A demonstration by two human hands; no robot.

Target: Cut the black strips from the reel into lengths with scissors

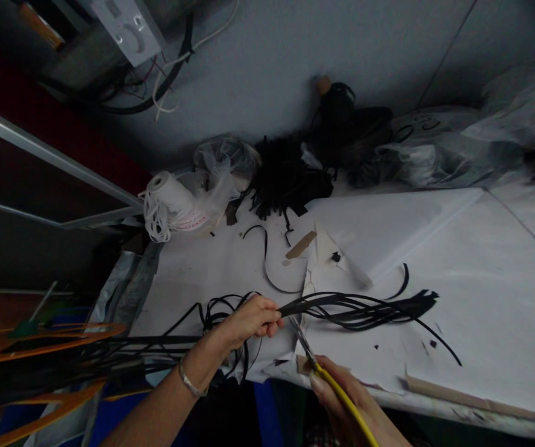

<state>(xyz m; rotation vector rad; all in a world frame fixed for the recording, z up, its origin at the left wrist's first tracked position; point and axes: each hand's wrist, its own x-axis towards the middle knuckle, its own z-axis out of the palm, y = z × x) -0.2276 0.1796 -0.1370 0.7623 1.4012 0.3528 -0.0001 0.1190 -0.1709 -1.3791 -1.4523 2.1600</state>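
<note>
My left hand is closed around a bundle of thin black strips. Their cut ends fan out to the right over the white paper, while the other lengths loop and trail off to the left. In my right hand is a pair of scissors with yellow handles. The metal blades point up and left, their tips just below the bundle beside my left fingers. Whether the blades touch the strips I cannot tell. A loose black strip curls on the paper behind my left hand.
White paper covers the table, with small black scraps and a torn cardboard piece on it. At the back stand a spool of white cord, a heap of black strips and clear plastic bags. Orange hangers are at left.
</note>
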